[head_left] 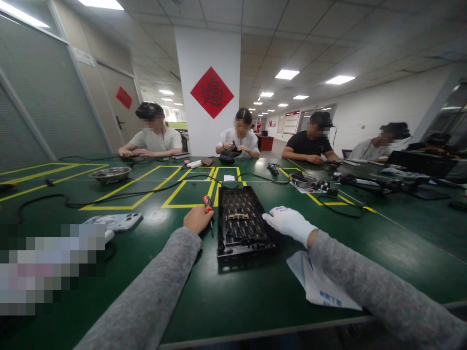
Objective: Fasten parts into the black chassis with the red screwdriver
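Grey sleeves [149,287] are filling the lower left and lower right of the frame. At the centre, the bare left hand [198,219] is curling its grip around a red-handled screwdriver [207,203], whose shaft is pointing down the frame. Just right of it, a black tray [244,254] is lying with its long axis running up the frame, roughly alongside the screwdriver; a brass-coloured part [238,217] is sitting inside. The gloved right hand [290,224] is resting at the tray's right edge; whether that grip is pinching it, I cannot tell. Farther out, white fabric [324,289] is lying lower right on the green desk [219,306].
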Motion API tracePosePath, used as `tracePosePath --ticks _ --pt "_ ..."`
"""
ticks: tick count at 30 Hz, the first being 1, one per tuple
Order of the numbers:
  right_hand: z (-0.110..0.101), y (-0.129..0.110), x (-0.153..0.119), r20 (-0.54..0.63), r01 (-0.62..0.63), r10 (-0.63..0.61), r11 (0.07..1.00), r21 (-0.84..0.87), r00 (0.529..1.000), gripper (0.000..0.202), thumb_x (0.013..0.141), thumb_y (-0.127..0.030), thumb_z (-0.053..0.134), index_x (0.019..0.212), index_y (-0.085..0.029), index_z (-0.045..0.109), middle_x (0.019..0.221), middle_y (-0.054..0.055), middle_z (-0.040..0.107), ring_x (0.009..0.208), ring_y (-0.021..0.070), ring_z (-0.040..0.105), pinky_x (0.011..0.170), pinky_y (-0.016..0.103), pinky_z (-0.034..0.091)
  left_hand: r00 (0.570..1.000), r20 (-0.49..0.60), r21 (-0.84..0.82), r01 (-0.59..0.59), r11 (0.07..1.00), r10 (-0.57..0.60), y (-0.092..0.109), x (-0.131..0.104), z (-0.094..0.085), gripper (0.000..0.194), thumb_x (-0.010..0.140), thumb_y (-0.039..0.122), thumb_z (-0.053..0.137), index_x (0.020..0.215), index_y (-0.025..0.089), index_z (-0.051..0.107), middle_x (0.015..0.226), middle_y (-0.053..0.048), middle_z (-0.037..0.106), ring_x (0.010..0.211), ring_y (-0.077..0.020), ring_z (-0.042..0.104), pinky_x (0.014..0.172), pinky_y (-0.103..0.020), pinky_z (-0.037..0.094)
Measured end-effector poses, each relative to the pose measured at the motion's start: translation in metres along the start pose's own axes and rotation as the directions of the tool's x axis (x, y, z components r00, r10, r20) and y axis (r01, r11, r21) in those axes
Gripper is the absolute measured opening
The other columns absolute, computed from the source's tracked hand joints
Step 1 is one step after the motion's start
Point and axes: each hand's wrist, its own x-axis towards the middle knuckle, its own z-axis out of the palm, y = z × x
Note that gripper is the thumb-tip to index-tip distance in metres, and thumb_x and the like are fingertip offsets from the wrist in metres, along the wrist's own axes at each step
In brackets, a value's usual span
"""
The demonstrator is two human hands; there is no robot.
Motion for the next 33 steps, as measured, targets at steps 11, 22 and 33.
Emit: tracePosePath --ticks 11,22,33 --pt "-0.020 -0.049 0.002 -0.281 0.390 -0.285 0.474 0.790 0.916 0.045 0.074 -0.041 0.059 0.115 -0.022 0.053 0.101 0.003 0.063 0.089 0.0158 0.057 0.081 0.031 0.044 0.875 -0.390 -0.194 -0.381 0.904 0.286 0.039 -0.019 -0.033 0.041 0.083 0.039 0.037 0.050 0.016 0.047 0.051 0.001 0.045 0.051 -0.0102 0.040 0.052 -0.022 0.027" --pt "-0.012 -0.031 0.025 -0.112 0.100 0.006 -0.487 0.867 0.994 0.025 0.074 -0.035 0.062 0.091 -0.017 0.058 0.076 0.001 0.067 0.041 0.0036 0.050 0.037 0.014 0.041 0.912 -0.293 -0.414 -0.391 0.822 0.287 0.058 -0.024 -0.034 0.044 0.088 0.044 0.026 0.087 0.016 0.059 0.084 -0.006 0.063 0.080 -0.0173 0.057 0.073 -0.027 0.041" --pt "0.027 -0.001 0.041 0.076 0.076 0.182 -0.702 0.708 0.980 0.022 0.080 -0.040 0.051 0.083 -0.019 0.055 0.074 0.001 0.068 0.047 0.0088 0.058 0.042 0.020 0.047 0.985 0.059 -0.513 -0.110 0.851 0.163 0.026 0.000 0.019 0.041 0.075 0.022 0.040 0.113 0.017 0.055 0.114 -0.007 0.059 0.101 -0.0215 0.055 0.088 -0.032 0.040"
